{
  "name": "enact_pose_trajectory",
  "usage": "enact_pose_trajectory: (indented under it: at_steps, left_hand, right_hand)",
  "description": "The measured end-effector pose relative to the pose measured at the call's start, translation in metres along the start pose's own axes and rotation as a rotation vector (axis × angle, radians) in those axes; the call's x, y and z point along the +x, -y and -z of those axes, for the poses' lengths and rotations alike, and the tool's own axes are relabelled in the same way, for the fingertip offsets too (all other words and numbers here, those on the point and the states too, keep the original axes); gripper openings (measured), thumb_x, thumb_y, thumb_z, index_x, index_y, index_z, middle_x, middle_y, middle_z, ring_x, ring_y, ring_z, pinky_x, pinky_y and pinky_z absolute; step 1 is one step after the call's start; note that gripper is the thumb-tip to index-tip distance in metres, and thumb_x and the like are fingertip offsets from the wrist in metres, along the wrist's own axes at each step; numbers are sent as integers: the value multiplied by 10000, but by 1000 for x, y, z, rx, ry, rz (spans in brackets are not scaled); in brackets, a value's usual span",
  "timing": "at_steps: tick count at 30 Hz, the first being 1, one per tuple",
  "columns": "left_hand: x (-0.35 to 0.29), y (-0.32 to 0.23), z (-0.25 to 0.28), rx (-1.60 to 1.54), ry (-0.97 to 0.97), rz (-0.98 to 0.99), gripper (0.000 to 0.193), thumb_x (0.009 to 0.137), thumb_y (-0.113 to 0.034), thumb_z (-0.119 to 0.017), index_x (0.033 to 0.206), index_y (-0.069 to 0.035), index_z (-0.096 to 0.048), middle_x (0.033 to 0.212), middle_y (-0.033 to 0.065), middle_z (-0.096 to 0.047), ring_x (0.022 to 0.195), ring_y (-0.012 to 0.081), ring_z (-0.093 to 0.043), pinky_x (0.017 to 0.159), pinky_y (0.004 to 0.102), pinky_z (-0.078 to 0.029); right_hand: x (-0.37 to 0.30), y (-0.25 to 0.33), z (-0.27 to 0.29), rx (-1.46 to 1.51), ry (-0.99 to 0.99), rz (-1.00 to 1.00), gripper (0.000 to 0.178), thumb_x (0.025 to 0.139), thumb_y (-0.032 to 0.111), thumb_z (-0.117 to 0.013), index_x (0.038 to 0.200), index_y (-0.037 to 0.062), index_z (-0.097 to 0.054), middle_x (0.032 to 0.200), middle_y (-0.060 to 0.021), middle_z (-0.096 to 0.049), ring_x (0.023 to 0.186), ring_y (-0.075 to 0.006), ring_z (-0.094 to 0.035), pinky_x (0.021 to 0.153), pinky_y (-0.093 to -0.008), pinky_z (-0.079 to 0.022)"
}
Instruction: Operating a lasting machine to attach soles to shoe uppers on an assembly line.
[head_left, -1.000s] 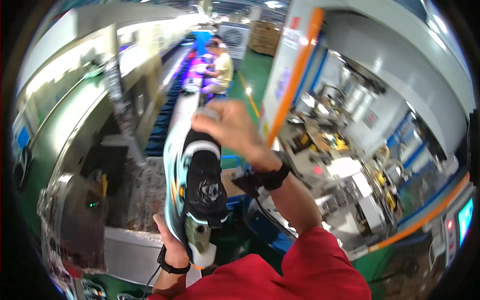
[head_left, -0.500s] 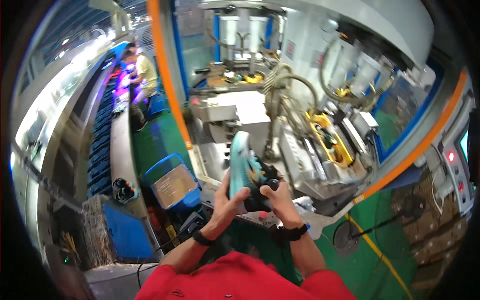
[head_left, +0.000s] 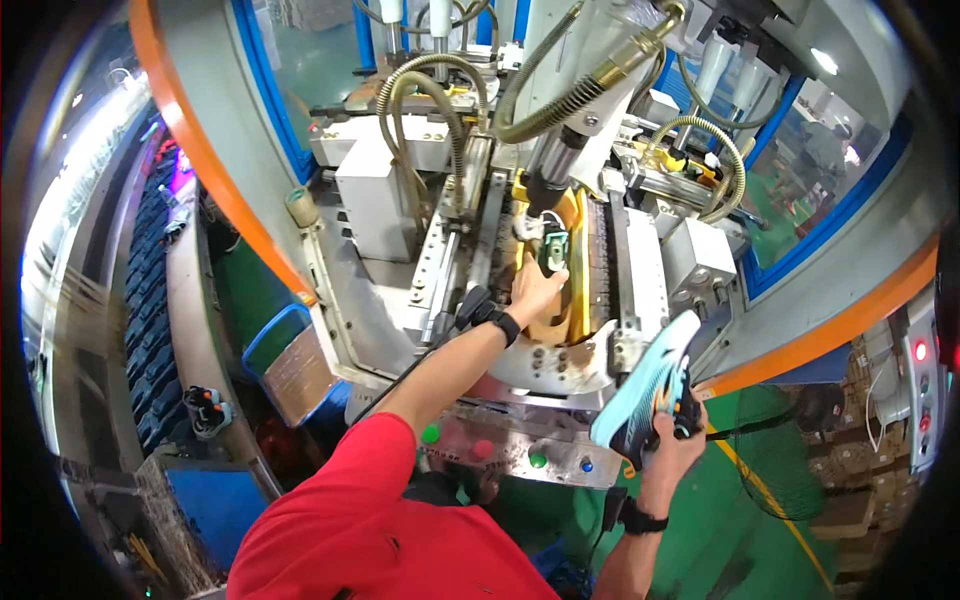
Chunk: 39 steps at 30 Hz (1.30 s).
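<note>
My right hand [head_left: 672, 452], low on the right, grips a sneaker [head_left: 650, 385] by its dark upper. The sneaker is tilted, with its pale teal sole side up and orange details near my fingers. My left hand [head_left: 538, 292] reaches into the yellow-sided holder [head_left: 578, 262] of the machine. Its fingers are closed around the end of what looks like a dark shoe [head_left: 555, 248] with a green and white part on top. Some of these fingers are hidden. A metal press rod [head_left: 552, 170] comes down just beyond this shoe.
Ribbed hoses [head_left: 425, 75] arch over the machine. Orange frame posts [head_left: 215, 175] stand on both sides. Along the front edge runs a panel with coloured buttons [head_left: 483, 449]. A blue crate [head_left: 300, 370] and a conveyor carrying another shoe [head_left: 207, 412] are at left.
My left hand has let go of the sneaker and moved into the yellow-sided holder. The sneaker has moved right and down in my right hand. My view has turned right, toward the machine.
</note>
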<state>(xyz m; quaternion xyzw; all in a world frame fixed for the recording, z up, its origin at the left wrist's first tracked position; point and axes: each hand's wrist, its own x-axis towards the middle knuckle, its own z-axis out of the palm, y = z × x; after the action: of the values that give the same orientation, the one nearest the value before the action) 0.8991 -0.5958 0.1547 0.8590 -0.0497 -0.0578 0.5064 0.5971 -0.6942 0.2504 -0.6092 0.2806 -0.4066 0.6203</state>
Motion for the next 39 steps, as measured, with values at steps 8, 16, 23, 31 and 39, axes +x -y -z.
enact_pose_trajectory:
  at_steps: [8, 16, 23, 31, 39]
  left_hand:
    - [78, 11, -21, 122, 30, 133, 601, 733, -70, -550, 1288, 76, -370, 1274, 312, -501, 1115, 438, -553, 951, 478, -460]
    - [-36, 11, 133, -1015, 491, 454, 181, 790, -62, -723, 939, 13, -654, 849, 89, -679, 697, 195, -665, 563, 349, -546]
    - [-190, 38, 294, -913, 267, 379, 611, 759, -84, -766, 1284, 72, -495, 1111, 73, -610, 993, 150, -597, 897, 290, -488]
    - [-310, 68, 363, -938, -336, 332, 427, 865, -78, -603, 1258, 61, -510, 1116, 108, -640, 976, 187, -657, 854, 303, -530]
    - [-353, 89, 330, -994, -645, 555, 300, 875, -99, -626, 1146, 13, -563, 973, 84, -661, 836, 193, -672, 713, 349, -560]
  right_hand:
    - [53, 16, 2, -383, -132, 116, 498, 712, 31, -675, 1185, -59, -547, 1098, -91, -593, 952, -157, -564, 872, -292, -464]
    - [187, 43, -166, -853, 396, 55, 473, 637, 224, -767, 963, -88, -624, 854, -148, -668, 759, -216, -632, 672, -328, -509]
    - [192, -89, -327, -1195, 568, 118, 506, 632, 313, -773, 972, -42, -652, 1014, -290, -660, 934, -376, -666, 835, -417, -528]
    - [150, -163, -365, -1235, 349, 245, 604, 782, 267, -706, 1177, -91, -421, 967, -254, -675, 874, -368, -687, 764, -460, -551]
    - [-68, -69, -242, -475, 761, 813, 112, 802, 101, -611, 907, 63, -610, 807, -141, -603, 794, -335, -608, 663, -433, -498]
